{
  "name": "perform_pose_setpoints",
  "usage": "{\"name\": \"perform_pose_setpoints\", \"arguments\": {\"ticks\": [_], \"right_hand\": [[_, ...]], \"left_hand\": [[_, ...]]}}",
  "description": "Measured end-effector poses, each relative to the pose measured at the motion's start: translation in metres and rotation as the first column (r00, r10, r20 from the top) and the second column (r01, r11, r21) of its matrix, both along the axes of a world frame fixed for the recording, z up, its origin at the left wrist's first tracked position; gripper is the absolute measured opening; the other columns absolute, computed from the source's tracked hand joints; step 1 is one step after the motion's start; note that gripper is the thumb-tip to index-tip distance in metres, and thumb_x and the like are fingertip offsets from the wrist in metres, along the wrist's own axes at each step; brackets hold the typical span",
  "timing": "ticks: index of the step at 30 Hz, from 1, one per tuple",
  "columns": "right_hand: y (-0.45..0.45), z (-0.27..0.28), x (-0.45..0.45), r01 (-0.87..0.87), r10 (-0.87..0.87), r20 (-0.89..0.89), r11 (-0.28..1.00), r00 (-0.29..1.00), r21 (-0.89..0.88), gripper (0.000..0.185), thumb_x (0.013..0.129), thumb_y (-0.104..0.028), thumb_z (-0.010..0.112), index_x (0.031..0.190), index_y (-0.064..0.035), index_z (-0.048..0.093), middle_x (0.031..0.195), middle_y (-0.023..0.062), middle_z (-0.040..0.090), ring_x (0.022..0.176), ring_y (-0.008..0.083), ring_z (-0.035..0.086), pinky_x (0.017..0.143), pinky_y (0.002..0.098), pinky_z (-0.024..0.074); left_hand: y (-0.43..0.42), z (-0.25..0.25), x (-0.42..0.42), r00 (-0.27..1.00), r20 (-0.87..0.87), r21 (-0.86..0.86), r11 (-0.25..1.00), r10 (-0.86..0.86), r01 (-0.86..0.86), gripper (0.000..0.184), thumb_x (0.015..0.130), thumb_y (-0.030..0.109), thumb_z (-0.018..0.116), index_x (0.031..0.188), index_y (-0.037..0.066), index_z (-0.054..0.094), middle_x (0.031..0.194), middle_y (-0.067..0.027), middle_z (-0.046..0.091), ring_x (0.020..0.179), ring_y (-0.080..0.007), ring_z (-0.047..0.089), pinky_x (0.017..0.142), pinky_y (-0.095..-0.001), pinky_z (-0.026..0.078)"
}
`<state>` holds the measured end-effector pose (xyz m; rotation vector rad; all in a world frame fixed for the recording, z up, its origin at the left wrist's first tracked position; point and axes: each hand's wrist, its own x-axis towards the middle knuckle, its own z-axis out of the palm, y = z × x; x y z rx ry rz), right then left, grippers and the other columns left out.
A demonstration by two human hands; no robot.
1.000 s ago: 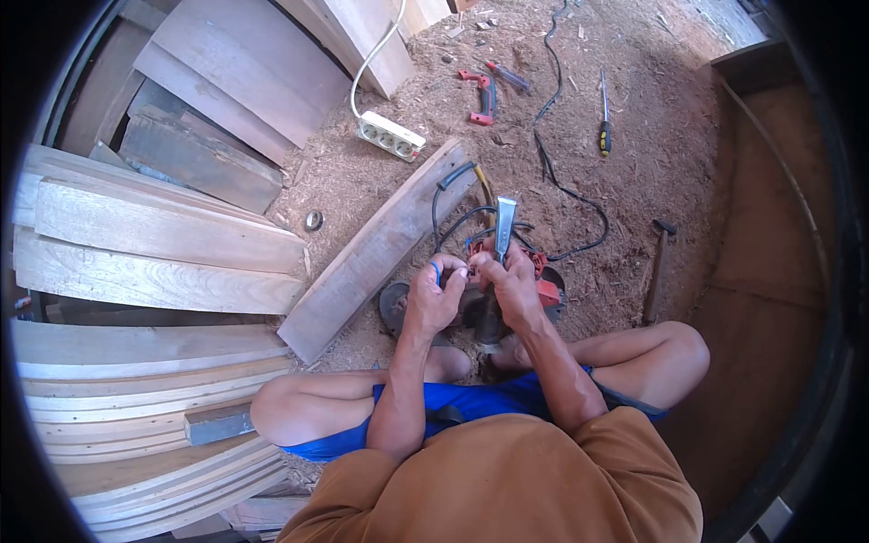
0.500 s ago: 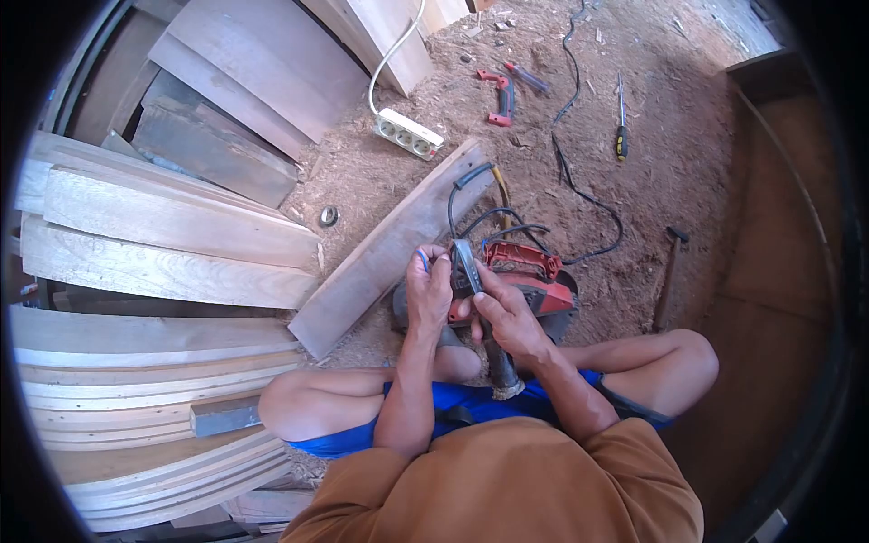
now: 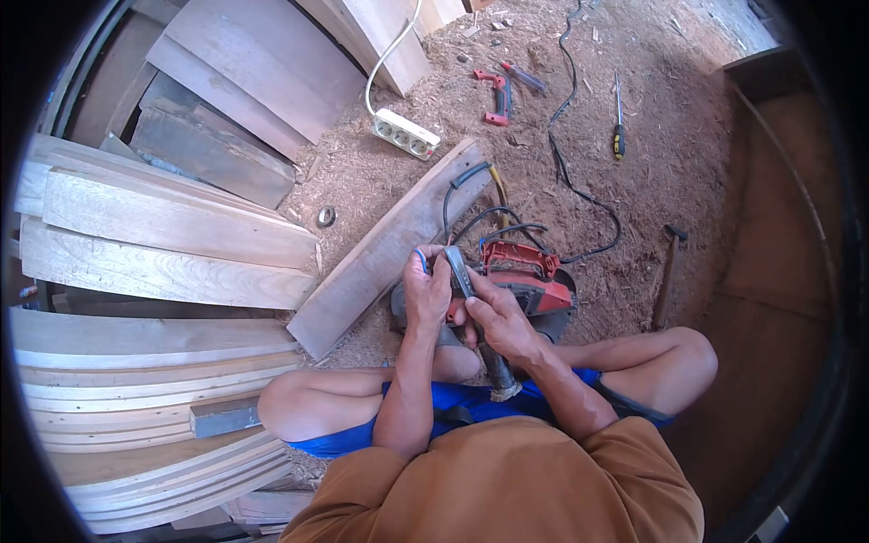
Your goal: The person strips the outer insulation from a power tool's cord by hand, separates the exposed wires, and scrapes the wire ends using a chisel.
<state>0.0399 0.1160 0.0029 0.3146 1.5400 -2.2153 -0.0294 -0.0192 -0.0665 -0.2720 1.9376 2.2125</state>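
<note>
My right hand [image 3: 502,319] is wrapped round a chisel [image 3: 457,268], its metal blade pointing up and away and its dark handle, with a frayed butt end, pointing back at my lap. At the blade's tip, my left hand [image 3: 427,288] pinches the end of a black power cable [image 3: 446,210]; a bit of blue wire shows by the thumb. Just beyond my hands sits a red and black power tool [image 3: 529,288] with its red housing part lifted and black leads looping out. Part of the cable's end is hidden by my fingers.
A plank [image 3: 385,249] lies slantwise beside the tool. On the sawdust floor are a power strip [image 3: 405,133], a red handle cover [image 3: 497,98], a screwdriver [image 3: 619,122], a hammer [image 3: 669,276] and a tape roll [image 3: 327,216]. Stacked boards [image 3: 163,353] fill the left side.
The chisel blade has shifted slightly left and turned, closer to my left fingers. My right hand has moved a little left with it; the left hand stays nearly in place.
</note>
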Motion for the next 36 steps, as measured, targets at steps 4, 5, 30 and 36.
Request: {"name": "perform_pose_setpoints", "arguments": {"ticks": [4,5,30,36], "right_hand": [[0.0008,0.0047,0.0002,-0.009,0.009,0.017,1.000,1.000,0.004,0.057,0.104,-0.008,0.041,0.160,-0.0057,0.030,0.090,0.0044,0.060,0.063,0.0099,0.057,0.057,0.0258,0.0511],[0.0009,0.0045,0.0003,-0.011,0.011,0.017,1.000,1.000,0.007,0.057,0.104,-0.008,0.041,0.160,-0.0058,0.030,0.090,0.0042,0.060,0.063,0.0099,0.057,0.057,0.0257,0.0510],[0.0004,0.0032,0.0012,-0.024,0.024,0.068,1.000,0.997,-0.010,0.057,0.105,-0.011,0.042,0.160,-0.0076,0.031,0.082,0.0020,0.056,0.060,0.0104,0.055,0.055,0.0268,0.0494],[-0.0003,0.0020,0.0028,0.000,0.006,0.086,0.997,0.996,-0.074,0.057,0.105,-0.011,0.042,0.160,-0.0094,0.032,0.081,0.0013,0.055,0.060,0.0101,0.055,0.056,0.0267,0.0503]], "left_hand": [[-0.0005,0.0052,0.0007,0.999,0.028,0.011,1.000,-0.022,0.022,0.010,0.102,0.010,0.061,0.103,0.000,0.059,0.088,-0.0026,0.065,0.073,-0.0049,0.058,0.064,-0.0209,0.048],[-0.0005,0.0051,0.0009,0.999,0.029,0.008,1.000,-0.018,0.018,0.010,0.102,0.010,0.062,0.103,0.000,0.059,0.087,-0.0026,0.065,0.073,-0.0049,0.058,0.064,-0.0210,0.048],[-0.0033,0.0049,-0.0022,0.999,-0.027,-0.129,0.991,-0.036,0.032,0.009,0.097,0.010,0.063,0.099,0.000,0.064,0.079,-0.0012,0.064,0.068,-0.0060,0.057,0.061,-0.0248,0.049],[-0.0087,-0.0011,-0.0049,0.993,-0.090,-0.185,0.981,-0.077,0.060,0.009,0.097,0.009,0.063,0.097,0.000,0.065,0.080,-0.0013,0.065,0.071,-0.0077,0.058,0.064,-0.0269,0.050]]}}
